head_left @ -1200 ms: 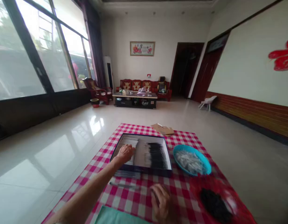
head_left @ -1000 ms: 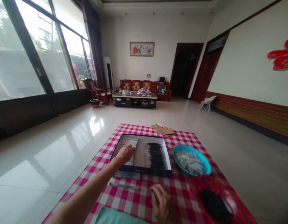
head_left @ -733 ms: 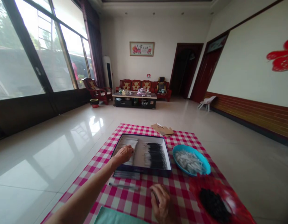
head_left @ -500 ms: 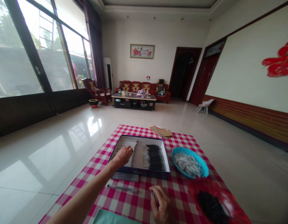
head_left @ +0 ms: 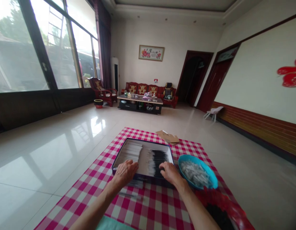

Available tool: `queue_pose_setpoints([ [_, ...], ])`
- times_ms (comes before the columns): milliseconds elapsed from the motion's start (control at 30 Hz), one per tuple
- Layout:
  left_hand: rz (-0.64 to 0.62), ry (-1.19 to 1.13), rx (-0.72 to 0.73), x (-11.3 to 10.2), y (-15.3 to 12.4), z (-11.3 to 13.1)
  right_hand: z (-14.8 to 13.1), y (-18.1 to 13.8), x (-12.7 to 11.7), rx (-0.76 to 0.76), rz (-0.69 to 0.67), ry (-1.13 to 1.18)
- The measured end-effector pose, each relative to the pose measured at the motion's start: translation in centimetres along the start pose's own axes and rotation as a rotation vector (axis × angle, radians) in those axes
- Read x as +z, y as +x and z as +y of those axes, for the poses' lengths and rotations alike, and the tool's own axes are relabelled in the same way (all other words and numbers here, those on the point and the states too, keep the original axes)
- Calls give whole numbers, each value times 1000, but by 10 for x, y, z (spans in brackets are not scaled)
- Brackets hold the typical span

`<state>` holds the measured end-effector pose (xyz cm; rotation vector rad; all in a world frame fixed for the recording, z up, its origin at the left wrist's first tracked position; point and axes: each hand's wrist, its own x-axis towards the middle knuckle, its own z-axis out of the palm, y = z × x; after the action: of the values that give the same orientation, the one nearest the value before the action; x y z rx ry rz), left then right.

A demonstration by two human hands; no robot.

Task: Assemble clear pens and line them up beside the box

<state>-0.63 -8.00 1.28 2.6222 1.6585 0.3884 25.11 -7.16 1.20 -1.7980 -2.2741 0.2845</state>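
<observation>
A shallow dark-blue box (head_left: 143, 177) with a white inside holds a row of white pen tubes (head_left: 130, 151) on the left. Thin black-ended sticks, like pen refills (head_left: 159, 157), lie on its right. My left hand (head_left: 126, 169) is curled over the box's near left edge; a pale tip, apparently of a white pen tube, shows beside it. My right hand (head_left: 170, 172) reaches to the near end of the refills, fingers bent together; what they pinch is hidden. Clear pens (head_left: 131, 195) lie on the cloth before the box, partly blurred.
A blue bowl (head_left: 216, 182) of small translucent pieces stands right of the box. Nearer is a red dish (head_left: 241, 214) with black pieces, partly behind my right forearm. Brown cardboard (head_left: 170, 138) lies at the back of the checked tablecloth (head_left: 97, 174). Green cloth (head_left: 112, 223) shows at the front.
My right hand has moved from the cloth up and forward to the refills. My left hand has drawn back from over the white tubes to the box's near edge. The view has shifted slightly.
</observation>
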Motion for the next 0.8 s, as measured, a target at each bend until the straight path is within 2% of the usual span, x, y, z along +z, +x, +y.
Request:
queue_pose_setpoints([
  [200,-6,-4,-35,3,0,0,0,15,3,42,-219,-93],
  [433,-5,-31,-40,5,0,-1,-5,14,2,34,-281,-122],
  [600,17,-47,-32,6,0,-1,-4,15,2,-10,-198,-91],
  [800,91,-74,-30,5,-4,0,-1,10,-9,-92,74,53],
])
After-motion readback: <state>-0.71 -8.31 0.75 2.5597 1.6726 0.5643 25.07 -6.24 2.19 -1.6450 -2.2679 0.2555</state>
